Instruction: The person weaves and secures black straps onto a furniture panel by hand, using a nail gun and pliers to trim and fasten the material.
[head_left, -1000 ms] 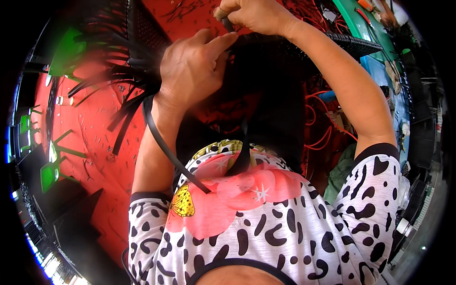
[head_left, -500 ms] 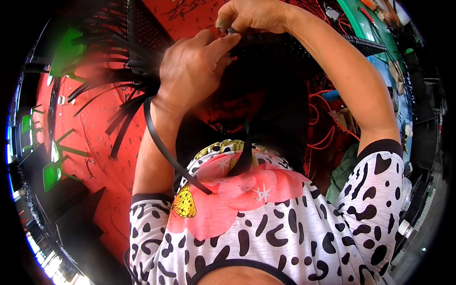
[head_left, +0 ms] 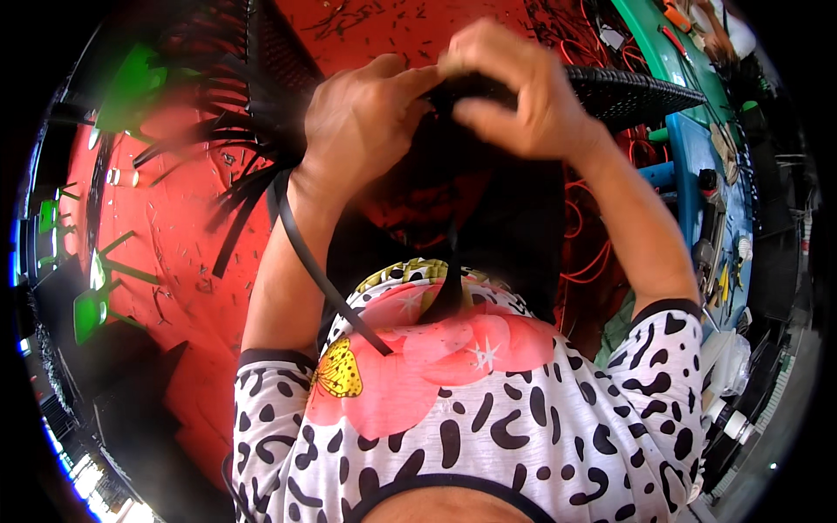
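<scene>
In front of me lies a dark woven piece point(head_left: 632, 90) made of black flat strips, its bare side reaching out past my right hand. My left hand point(head_left: 357, 126) is closed at its near edge, index finger stretched along it and the other fingers curled under. Just right of it my right hand point(head_left: 527, 96) is bent over the same edge, smeared by motion; whether its fingers grip a strip cannot be seen. One loose black strip point(head_left: 318, 261) runs from my left wrist down onto my shirt. Many strip ends point(head_left: 231, 174) fan out left of that wrist.
Dark scraps lie scattered over the red floor point(head_left: 187, 288). Green stool-like things point(head_left: 91, 314) stand at far left. On the right are a green table point(head_left: 641, 35), a blue surface point(head_left: 689, 166) with tools, red cords point(head_left: 593, 257) and a white-capped bottle point(head_left: 737, 425).
My right hand has moved down and to the right, away from my left fingertips, and its elbow has dropped inward. My left hand has shifted slightly right.
</scene>
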The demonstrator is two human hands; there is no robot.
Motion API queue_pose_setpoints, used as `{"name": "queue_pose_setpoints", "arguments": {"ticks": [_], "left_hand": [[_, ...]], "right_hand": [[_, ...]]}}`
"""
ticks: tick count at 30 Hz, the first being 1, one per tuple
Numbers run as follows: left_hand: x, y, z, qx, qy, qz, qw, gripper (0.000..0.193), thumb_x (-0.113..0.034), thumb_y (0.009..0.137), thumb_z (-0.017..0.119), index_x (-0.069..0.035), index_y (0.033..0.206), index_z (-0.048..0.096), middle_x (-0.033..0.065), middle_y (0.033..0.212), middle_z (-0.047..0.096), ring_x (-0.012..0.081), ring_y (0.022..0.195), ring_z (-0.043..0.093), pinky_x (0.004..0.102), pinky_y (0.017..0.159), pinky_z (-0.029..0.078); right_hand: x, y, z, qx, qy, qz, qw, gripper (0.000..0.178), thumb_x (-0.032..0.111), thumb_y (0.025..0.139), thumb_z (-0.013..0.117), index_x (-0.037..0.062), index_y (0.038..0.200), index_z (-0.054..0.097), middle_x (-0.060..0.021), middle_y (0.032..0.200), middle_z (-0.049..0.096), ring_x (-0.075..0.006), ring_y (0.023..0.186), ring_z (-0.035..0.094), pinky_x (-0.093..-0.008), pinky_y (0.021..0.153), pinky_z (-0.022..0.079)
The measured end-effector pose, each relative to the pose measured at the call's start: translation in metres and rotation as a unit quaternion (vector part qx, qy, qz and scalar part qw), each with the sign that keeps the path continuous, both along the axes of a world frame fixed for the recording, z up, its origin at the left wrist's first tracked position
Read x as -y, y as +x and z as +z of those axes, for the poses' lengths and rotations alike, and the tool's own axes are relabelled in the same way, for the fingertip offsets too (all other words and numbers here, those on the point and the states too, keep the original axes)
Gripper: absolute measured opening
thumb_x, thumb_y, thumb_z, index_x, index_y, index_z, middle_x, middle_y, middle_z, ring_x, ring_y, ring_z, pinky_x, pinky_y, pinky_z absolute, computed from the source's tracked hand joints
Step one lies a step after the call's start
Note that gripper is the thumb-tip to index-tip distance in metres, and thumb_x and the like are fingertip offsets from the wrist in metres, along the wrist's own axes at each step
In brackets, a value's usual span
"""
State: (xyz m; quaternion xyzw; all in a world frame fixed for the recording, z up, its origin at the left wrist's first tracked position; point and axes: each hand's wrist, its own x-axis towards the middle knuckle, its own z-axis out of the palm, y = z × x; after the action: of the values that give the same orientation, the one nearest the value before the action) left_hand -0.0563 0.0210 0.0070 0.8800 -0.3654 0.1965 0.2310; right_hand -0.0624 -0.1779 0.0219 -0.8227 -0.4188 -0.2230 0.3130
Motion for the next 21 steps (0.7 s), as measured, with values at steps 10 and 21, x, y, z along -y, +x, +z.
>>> {"name": "queue_pose_setpoints", "arguments": {"ticks": [10, 21], "left_hand": [[-0.003, 0.005, -0.004, 0.003, -0.046, -0.026, 0.999, 0.035, -0.007, 0.067, 0.070, -0.011, 0.101, 0.066, 0.0067, 0.072, 0.056, 0.0284, 0.069, 0.059, 0.0371, 0.060, 0.047], [-0.006, -0.005, -0.011, 0.014, -0.042, 0.015, 0.999, 0.027, -0.014, 0.070, 0.069, -0.007, 0.095, 0.064, 0.0080, 0.078, 0.059, 0.0291, 0.072, 0.060, 0.0372, 0.062, 0.048]], "right_hand": [[-0.014, -0.003, -0.047, 0.258, 0.011, -0.068, 0.964, 0.015, 0.013, 0.068, 0.071, 0.0085, 0.077, 0.061, -0.0052, 0.098, 0.058, -0.0258, 0.095, 0.057, -0.0392, 0.078, 0.044], [-0.011, -0.006, -0.002, 0.240, -0.041, -0.051, 0.968, 0.006, 0.005, 0.071, 0.065, 0.0055, 0.073, 0.059, -0.0050, 0.084, 0.063, -0.0216, 0.079, 0.061, -0.0394, 0.082, 0.042]]}}
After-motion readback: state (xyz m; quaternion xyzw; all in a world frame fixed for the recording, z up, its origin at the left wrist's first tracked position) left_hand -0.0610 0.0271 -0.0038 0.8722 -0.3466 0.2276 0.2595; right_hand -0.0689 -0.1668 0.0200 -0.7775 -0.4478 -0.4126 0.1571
